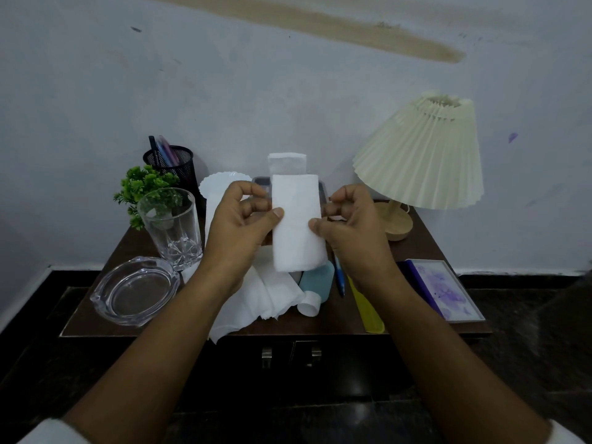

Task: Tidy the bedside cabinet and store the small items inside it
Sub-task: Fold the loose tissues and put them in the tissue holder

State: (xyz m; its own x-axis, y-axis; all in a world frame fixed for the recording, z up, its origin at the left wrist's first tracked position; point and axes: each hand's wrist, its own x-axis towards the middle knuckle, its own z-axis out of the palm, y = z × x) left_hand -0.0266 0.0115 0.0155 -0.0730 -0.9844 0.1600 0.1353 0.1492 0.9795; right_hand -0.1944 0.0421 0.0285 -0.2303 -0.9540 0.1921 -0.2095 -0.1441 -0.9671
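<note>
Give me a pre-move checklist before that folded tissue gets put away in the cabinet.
1. Folded tissue pinched on both sides by left hand and right hand: ok.
2. Fold looks neat and flat: ok.
3. Cabinet doors open for storing: not ok, both appear shut.
4. A hand free to pull a handle: not ok, both hold the tissue.
5. Loose tissues on the cabinet top folded: not ok, they lie crumpled.
6. Room inside the cabinet: cannot tell.
</note>
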